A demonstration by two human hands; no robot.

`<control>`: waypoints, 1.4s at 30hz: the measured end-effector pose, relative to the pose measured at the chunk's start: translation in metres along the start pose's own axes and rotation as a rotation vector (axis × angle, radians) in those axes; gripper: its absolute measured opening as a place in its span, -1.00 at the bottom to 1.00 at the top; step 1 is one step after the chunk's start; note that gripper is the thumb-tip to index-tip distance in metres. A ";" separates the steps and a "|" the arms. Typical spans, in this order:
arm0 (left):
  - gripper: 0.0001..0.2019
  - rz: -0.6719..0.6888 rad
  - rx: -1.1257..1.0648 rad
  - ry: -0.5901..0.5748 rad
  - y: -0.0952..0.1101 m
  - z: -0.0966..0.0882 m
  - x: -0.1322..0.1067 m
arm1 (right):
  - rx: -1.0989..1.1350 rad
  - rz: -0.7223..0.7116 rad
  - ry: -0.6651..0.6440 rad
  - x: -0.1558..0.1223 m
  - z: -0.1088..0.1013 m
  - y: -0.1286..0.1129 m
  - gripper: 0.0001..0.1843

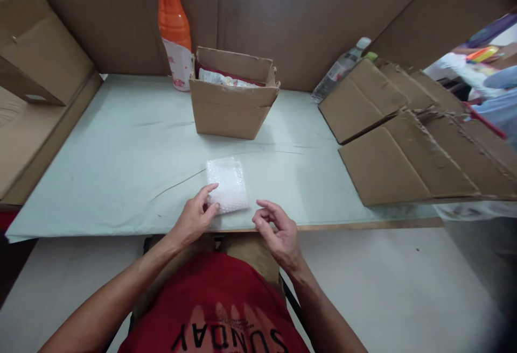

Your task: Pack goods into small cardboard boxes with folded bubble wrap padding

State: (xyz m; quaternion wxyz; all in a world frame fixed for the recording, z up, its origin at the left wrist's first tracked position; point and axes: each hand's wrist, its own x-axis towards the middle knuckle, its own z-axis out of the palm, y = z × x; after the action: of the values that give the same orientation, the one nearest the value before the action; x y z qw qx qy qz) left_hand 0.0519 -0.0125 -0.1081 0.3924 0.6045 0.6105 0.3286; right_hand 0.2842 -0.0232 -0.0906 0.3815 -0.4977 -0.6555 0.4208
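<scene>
A flat, clear bubble wrap pouch [229,185] lies near the front edge of the table. My left hand [196,214] has the pouch by its left side, thumb and index finger over the plastic. Whether other fingers are tucked beneath it is hidden. Just right of the pouch, apart from it, my right hand [279,233] hovers at the table edge. Its fingers are loosely bent with a gap between index finger and thumb, and nothing shows in them.
Behind the pouch stands an open cardboard box [232,108] with packets inside. An orange bottle [174,30] is beside it. At right, several tilted cardboard boxes [388,164] sit near a clear bottle [339,73]. Another carton [44,46] is at far left. Cardboard walls back the green-covered table [133,154].
</scene>
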 end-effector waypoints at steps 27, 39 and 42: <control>-0.51 0.025 0.078 0.243 -0.008 0.007 0.009 | -0.709 -0.375 -0.241 0.046 0.025 0.010 -0.66; -0.02 -0.174 -0.801 0.087 0.006 0.016 0.000 | 0.126 0.049 -0.361 0.046 0.022 0.010 -0.68; -0.07 -0.162 -0.829 0.011 0.010 0.013 0.003 | 0.183 0.077 -0.454 0.054 0.010 0.009 -0.69</control>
State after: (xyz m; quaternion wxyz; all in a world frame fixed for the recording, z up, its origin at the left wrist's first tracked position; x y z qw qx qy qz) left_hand 0.0681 -0.0103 -0.1061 0.6236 0.3439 0.4742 0.5177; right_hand 0.2670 0.0288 -0.0982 0.2517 -0.3780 -0.6642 0.5938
